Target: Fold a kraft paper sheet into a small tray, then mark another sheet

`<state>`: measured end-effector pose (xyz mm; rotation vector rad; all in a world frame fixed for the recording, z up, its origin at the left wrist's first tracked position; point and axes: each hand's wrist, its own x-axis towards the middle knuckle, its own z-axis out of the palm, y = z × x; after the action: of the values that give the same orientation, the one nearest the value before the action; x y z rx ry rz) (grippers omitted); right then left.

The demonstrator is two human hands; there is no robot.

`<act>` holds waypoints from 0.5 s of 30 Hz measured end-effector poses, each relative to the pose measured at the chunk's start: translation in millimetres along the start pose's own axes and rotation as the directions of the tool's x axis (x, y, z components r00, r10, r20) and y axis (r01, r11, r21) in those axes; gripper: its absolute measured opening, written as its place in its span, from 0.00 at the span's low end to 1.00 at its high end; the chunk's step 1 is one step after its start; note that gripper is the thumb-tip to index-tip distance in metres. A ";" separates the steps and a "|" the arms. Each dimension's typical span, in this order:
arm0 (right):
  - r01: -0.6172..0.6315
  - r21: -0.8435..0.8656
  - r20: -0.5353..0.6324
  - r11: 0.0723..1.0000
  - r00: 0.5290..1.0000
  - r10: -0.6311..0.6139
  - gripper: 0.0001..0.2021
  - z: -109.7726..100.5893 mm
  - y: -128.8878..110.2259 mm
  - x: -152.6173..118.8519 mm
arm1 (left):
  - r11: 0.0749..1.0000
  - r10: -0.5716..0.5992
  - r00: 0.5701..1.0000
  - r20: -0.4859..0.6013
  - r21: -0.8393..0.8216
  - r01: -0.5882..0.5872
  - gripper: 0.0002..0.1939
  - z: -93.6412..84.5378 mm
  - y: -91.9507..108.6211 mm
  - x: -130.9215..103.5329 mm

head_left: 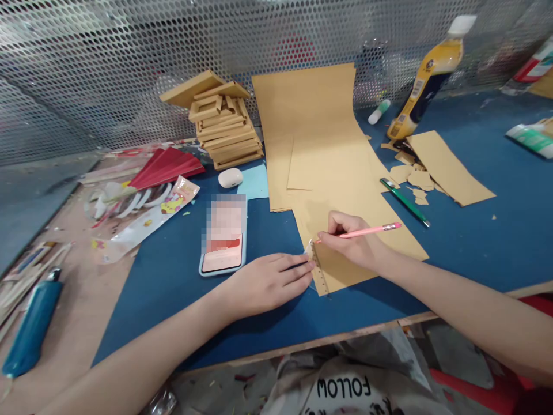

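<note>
Brown kraft paper (358, 202) lies on the blue table mat, with more sheets (306, 98) behind it leaning up at the mesh wall. Along the paper's left front edge runs a clear ruler (318, 270). My left hand (274, 279) rests flat, its fingers spread a little and their tips on the ruler. Pinched in my right hand (349, 236) is a pink pencil (367, 231), its point down beside the ruler's far end. A phone (223, 233) with a lit screen lies to the left of my left hand.
Folded brown pieces (228, 132) are stacked at the back. A white case (230, 178) sits before them. At right are a green pen (406, 203), paper scraps (419, 177), a glue stick (379, 112) and a yellow bottle (427, 80). A blue glue gun (34, 323) lies far left.
</note>
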<state>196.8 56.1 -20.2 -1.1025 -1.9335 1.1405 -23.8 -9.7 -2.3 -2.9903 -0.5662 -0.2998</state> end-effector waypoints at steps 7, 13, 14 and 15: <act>-0.009 -0.022 0.004 1.000 1.000 0.009 0.15 -1.0 0.8 0.3 | 1.000 0.009 1.000 0.006 0.000 -0.009 0.15 1.6 -0.3 -0.4; -0.007 -0.020 0.026 1.000 1.000 0.008 0.15 -3.1 -1.6 -0.5 | 1.000 0.007 1.000 0.008 -0.006 -0.007 0.15 1.5 0.0 0.6; -0.009 -0.023 0.030 1.000 0.999 0.009 0.15 -3.4 -1.8 -0.6 | 1.000 0.005 1.000 0.008 -0.007 -0.005 0.15 1.4 0.0 0.6; -0.010 -0.025 0.037 1.000 0.999 0.011 0.15 -3.7 -1.8 -0.7 | 1.000 0.004 1.000 0.010 -0.008 -0.004 0.15 1.3 0.1 0.5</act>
<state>199.6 56.5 -17.1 -1.1125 -1.9775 1.1533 -23.1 -9.4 -3.5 -3.0015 -0.5608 -0.2883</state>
